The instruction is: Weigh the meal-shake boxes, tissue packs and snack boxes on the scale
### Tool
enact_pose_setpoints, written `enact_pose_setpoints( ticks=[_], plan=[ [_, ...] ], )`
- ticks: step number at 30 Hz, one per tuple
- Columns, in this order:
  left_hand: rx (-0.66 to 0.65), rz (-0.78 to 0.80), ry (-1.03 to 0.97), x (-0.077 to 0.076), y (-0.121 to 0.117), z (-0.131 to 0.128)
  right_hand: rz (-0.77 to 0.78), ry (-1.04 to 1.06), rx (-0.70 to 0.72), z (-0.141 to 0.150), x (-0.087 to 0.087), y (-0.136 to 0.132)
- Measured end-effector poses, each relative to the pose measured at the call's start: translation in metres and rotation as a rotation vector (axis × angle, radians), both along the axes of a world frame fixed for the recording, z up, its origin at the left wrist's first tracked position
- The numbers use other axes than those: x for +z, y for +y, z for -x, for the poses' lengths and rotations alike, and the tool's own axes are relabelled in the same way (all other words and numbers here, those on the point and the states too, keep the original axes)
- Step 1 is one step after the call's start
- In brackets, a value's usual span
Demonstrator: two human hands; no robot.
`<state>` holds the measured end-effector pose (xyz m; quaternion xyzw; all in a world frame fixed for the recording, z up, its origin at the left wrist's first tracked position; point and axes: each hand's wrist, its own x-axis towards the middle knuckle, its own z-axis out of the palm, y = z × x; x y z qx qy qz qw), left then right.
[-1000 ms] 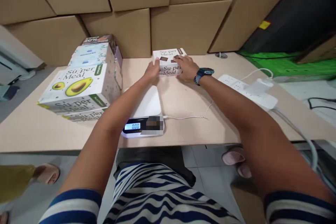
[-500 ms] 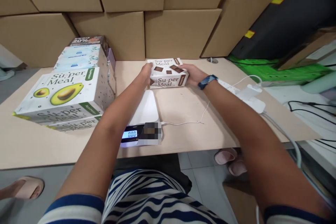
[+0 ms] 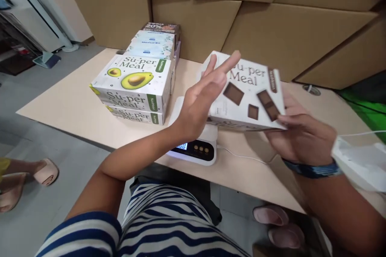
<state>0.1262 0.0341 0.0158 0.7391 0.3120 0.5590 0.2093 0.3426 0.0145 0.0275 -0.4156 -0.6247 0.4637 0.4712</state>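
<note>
A white Su-per Meal box [image 3: 256, 92] with chocolate pieces printed on it is held up, tilted, above the table. My right hand [image 3: 301, 132] grips its right end, thumb at the near corner and fingers beneath. At the box's left end, my left hand [image 3: 202, 100] has its fingers stretched out; whether it touches the box I cannot tell. Below that hand lies a white digital scale [image 3: 211, 156], its lit display partly covered by my wrist. To the left, two avocado Su-per Meal boxes [image 3: 132, 80] are stacked one on the other.
Behind the avocado boxes stand floral tissue packs [image 3: 150, 44] and a dark box [image 3: 161, 28]. Brown cartons [image 3: 193, 20] line the table's back. A white cable [image 3: 241, 156] runs right from the scale. A white power strip [image 3: 358, 160] is at the right. Another person's feet [image 3: 45, 170] show lower left.
The chocolate box has come up off the table and closer to me, tilting. My left hand's fingers have left their grip and stretched out. The view has turned left.
</note>
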Motion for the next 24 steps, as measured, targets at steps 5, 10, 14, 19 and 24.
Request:
enact_pose_setpoints(
  ticks=[5, 10, 14, 19, 24],
  plan=[
    [-0.020, -0.088, 0.042, -0.015, -0.009, 0.033, 0.259, 0.163, 0.106, 0.013, -0.040, -0.003],
    [0.040, -0.461, 0.329, -0.033, -0.009, 0.074, 0.049, 0.005, -0.038, 0.021, -0.063, -0.024],
    [-0.074, -0.999, 0.635, -0.038, -0.012, 0.094, 0.073, 0.009, -0.137, 0.032, -0.067, -0.035],
    [-0.529, -0.980, 0.514, -0.048, -0.016, 0.101, 0.089, 0.045, -0.229, 0.040, -0.079, -0.036],
    [-0.346, -0.367, 0.546, -0.068, -0.037, 0.123, 0.007, 0.069, -0.304, 0.037, -0.082, -0.028]
  ],
)
